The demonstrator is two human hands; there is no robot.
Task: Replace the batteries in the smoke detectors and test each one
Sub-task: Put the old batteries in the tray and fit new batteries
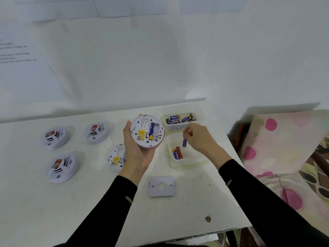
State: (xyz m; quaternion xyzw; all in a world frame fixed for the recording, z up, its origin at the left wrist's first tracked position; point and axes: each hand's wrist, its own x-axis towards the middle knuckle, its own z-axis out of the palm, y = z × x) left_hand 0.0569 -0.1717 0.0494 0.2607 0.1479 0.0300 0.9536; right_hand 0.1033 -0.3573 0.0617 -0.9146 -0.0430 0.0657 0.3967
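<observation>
Black sleeves point(267, 202) lead up to my hands. The left hand point(137, 150) cups a smoke detector point(142, 125) back up, fingers curled round its rim. The right hand point(197, 136) pinches a purple battery point(184, 142) just above the nearer tub point(188, 163). One blue battery point(151, 131) sits in the open bay, and the slot beside it looks empty. I judge this unit's swap half done, though I cannot tell whether the purple cell is spent or fresh. Next, that slot needs a cell seated the right way round, then the mounting plate point(161, 186) from the tabletop point(89, 202).

Table point(89, 202): four detectors point(54, 138), two tubs point(199, 111), mounting plate point(161, 186), scrap point(208, 218), maybe leaf.
</observation>
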